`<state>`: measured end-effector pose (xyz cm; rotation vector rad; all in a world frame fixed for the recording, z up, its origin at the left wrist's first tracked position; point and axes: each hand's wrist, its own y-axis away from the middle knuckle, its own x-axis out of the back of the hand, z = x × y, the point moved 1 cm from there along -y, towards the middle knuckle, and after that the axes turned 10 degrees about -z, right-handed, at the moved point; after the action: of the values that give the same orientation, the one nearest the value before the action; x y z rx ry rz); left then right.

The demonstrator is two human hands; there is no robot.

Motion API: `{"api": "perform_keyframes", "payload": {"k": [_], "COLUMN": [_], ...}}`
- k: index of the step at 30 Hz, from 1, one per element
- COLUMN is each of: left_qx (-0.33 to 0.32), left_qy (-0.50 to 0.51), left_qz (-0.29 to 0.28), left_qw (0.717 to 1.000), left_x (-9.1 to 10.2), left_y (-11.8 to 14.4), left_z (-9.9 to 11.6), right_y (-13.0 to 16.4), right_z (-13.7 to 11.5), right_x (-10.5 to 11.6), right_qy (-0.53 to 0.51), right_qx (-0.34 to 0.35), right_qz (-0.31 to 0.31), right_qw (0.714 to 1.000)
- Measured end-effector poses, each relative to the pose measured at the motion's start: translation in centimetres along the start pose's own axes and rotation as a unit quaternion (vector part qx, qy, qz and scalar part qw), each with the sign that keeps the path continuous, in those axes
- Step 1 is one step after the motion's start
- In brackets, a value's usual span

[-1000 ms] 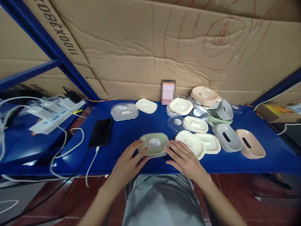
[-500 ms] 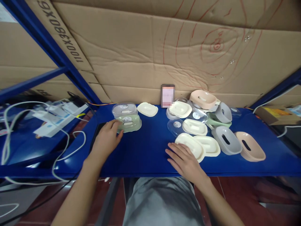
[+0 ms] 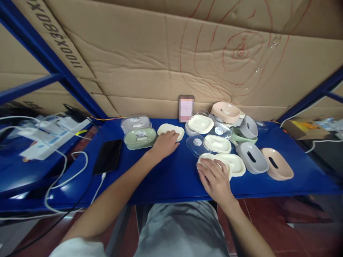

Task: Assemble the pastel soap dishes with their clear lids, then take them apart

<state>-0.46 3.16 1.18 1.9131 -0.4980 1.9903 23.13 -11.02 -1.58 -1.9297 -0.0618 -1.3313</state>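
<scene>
A: What fills the most space?
B: The cardboard wall [image 3: 128, 60] across the top of the frame, then the blue tabletop [image 3: 171, 182] running through the middle.

A: And on it, the bigger pieces?
B: At centre-left, a green box [image 3: 140, 142] with a clear lid sits just in front of a grey box [image 3: 135, 126]. Half a second ago the left hand was on the green one; now it has let go and the box stands by itself. I'd read that as this piece being put aside, freeing the hand.

A: Where are the hands, then?
B: The left hand [image 3: 165, 143] is near the centre of the frame, the right hand [image 3: 215, 178] lower and to the right of it.

A: Holding anything?
B: The left's fingers lie over a wavy cream tray [image 3: 168, 127], just right of the green box; whether they pinch it, I can't tell. The right's fingers curl over a front cream tray [image 3: 209, 156] at lower centre-right, where that hand already lay. I can't tell if it's gripped either.

A: Smallest thing?
B: The round label [image 3: 140, 133] on the green box, its print too small to read.
</scene>
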Motion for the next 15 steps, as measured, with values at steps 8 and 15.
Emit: {"api": "perform_keyframes", "payload": {"k": [8, 15], "left_qx": [-0.051, -0.025], "left_qy": [0.012, 0.314], "left_qz": [-0.004, 0.166], "left_qw": [0.999, 0.934], "left_x": [-0.4, 0.2], "left_y": [7.9, 14.8], "left_z": [4.3, 5.1], "right_y": [0.0, 0.8], "right_z": [1.3, 0.9], "right_x": [0.2, 1.6], "right_qy": [0.055, -0.056], "right_qx": [-0.055, 0.049], "right_qz": [-0.056, -0.008], "right_qw": [0.995, 0.997]}}
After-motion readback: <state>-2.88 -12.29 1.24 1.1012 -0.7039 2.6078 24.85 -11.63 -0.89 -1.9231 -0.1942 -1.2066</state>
